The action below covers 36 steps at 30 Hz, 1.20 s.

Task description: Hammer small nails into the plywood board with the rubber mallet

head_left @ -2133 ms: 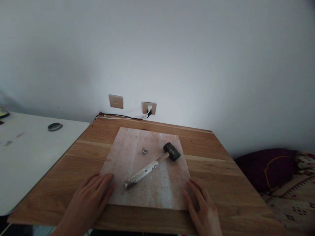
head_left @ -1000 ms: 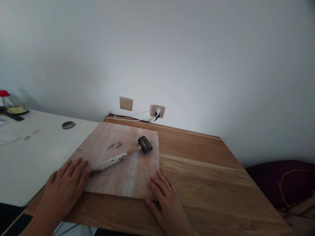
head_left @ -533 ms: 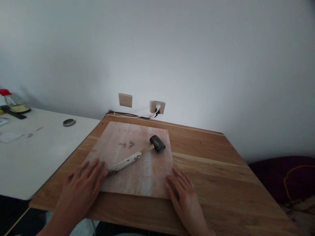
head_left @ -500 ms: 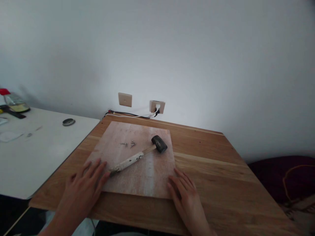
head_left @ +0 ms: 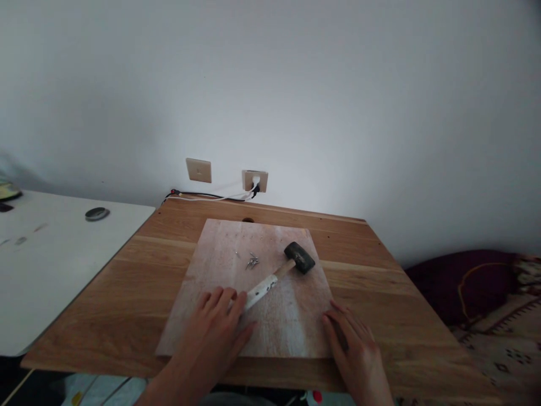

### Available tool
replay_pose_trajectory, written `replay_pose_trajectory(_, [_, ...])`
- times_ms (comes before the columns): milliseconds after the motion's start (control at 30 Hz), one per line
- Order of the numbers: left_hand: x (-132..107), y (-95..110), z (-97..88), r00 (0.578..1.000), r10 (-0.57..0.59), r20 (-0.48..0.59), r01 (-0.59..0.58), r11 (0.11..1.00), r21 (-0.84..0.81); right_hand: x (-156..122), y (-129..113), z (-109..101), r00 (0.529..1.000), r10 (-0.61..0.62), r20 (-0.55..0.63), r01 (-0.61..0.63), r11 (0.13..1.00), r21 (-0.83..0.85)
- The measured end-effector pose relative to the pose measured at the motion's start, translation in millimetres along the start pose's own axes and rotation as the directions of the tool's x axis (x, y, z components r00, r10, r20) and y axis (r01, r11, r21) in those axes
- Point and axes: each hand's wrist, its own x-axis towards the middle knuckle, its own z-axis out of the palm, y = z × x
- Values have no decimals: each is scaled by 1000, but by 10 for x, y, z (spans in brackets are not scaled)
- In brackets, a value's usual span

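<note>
A pale wooden board (head_left: 220, 265) lies flat on a brown wooden table (head_left: 139, 276). On the board rests a mallet (head_left: 279, 272) with a black head and a paint-marked white handle. A few small nails (head_left: 252, 261) lie just left of its head. My left hand (head_left: 215, 332) lies flat on the board, fingers spread, over the end of the mallet handle. My right hand (head_left: 353, 349) rests flat at the board's near right corner, fingers stretched out, holding nothing.
A white table (head_left: 51, 265) adjoins on the left, with a small round dark lid (head_left: 97, 213) on it. Two wall plates, one with a plugged cable (head_left: 255, 181), sit behind the table. A dark cushion (head_left: 456, 282) and patterned cloth lie at right.
The board, mallet and nails have slid right, toward the table's middle. My left hand moved from the board's left edge onto the board, over the handle end. My right hand stays at the right corner.
</note>
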Motion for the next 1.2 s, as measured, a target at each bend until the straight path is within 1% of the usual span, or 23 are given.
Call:
replay_pose_trajectory(67, [210, 145, -11, 996, 9, 88, -7, 1000, -21, -19, -12, 2, 999, 14, 31, -14, 1000, -3])
replay_pose_trajectory(133, [369, 216, -7, 988, -9, 152, 13, 1000, -25, -38, -33, 6, 998, 14, 66, -14, 1000, -8])
replay_pose_trajectory(233, [471, 226, 33, 983, -46, 180, 54, 998, -38, -98, -64, 8, 992, 16, 125, -16, 1000, -8])
replay_pose_trajectory(300, [450, 208, 98, 987, -38, 157, 51, 996, -78, -149, -83, 4, 985, 16, 174, -17, 1000, 2])
replay_pose_trajectory(333, [419, 198, 142, 991, -29, 130, 44, 993, -108, -173, -91, 1, 980, 10, 198, -11, 1000, 7])
replay_pose_trajectory(400, [329, 176, 234, 999, -15, 45, 24, 979, -201, -203, -99, -2, 971, -12, 239, 8, 1000, 16])
replay_pose_trajectory(467, [219, 151, 294, 997, -41, -67, 15, 938, -348, -213, -99, 0, 965, -20, 261, 13, 1000, 27])
replay_pose_trajectory(533, [115, 111, 281, 980, -124, -156, 23, 849, -528, -211, -95, 4, 963, -1, 268, -8, 999, 33])
replay_pose_trajectory(567, [71, 81, 244, 966, -191, -175, 45, 789, -612, -210, -93, 6, 963, 11, 268, -20, 999, 30])
replay_pose_trajectory(600, [36, 43, 190, 950, -267, -161, 86, 721, -688, -209, -93, 8, 964, 20, 266, -28, 999, 25])
replay_pose_trajectory(633, [9, -4, 126, 930, -347, -118, 144, 641, -754, -209, -96, 11, 964, 24, 264, -30, 999, 21])
replay_pose_trajectory(667, [-9, -60, 59, 905, -422, -45, 216, 550, -806, -209, -101, 13, 965, 24, 261, -29, 999, 16])
replay_pose_trajectory(700, [-21, -124, -4, 869, -493, 38, 290, 445, -847, -209, -108, 16, 967, 23, 255, -26, 1000, 10])
replay_pose_trajectory(767, [-35, -271, -99, 767, -616, 179, 402, 245, -882, -206, -128, 25, 968, 29, 248, -27, 1000, -10])
replay_pose_trajectory(800, [-44, -348, -127, 721, -653, 231, 440, 174, -881, -203, -137, 29, 969, 35, 245, -29, 999, -25])
replay_pose_trajectory(833, [-59, -426, -143, 683, -681, 262, 465, 129, -876, -199, -143, 33, 969, 36, 243, -27, 999, -40])
replay_pose_trajectory(867, [-80, -503, -150, 659, -700, 274, 483, 115, -868, -195, -146, 36, 969, 35, 243, -23, 998, -52])
replay_pose_trajectory(900, [-108, -578, -152, 649, -711, 272, 502, 131, -855, -190, -145, 37, 969, 30, 243, -16, 998, -60])
replay_pose_trajectory(933, [-143, -649, -150, 642, -726, 249, 520, 172, -837, -184, -140, 36, 969, 24, 246, -8, 998, -64])
replay_pose_trajectory(1033, [-268, -839, -142, 637, -760, 130, 598, 380, -706, -146, -115, 16, 964, 14, 266, 3, 998, -64])
replay_pose_trajectory(1100, [-338, -931, -134, 628, -776, 55, 649, 484, -587, -85, -118, -7, 962, 20, 274, -6, 999, -51])
replay_pose_trajectory(1133, [-360, -963, -128, 610, -793, 18, 673, 505, -540, -36, -133, -19, 962, 27, 273, -18, 999, -35])
replay_pose_trajectory(1200, [-376, -998, -117, 561, -827, -35, 707, 501, -499, 103, -196, -39, 964, 47, 261, -56, 998, 26])
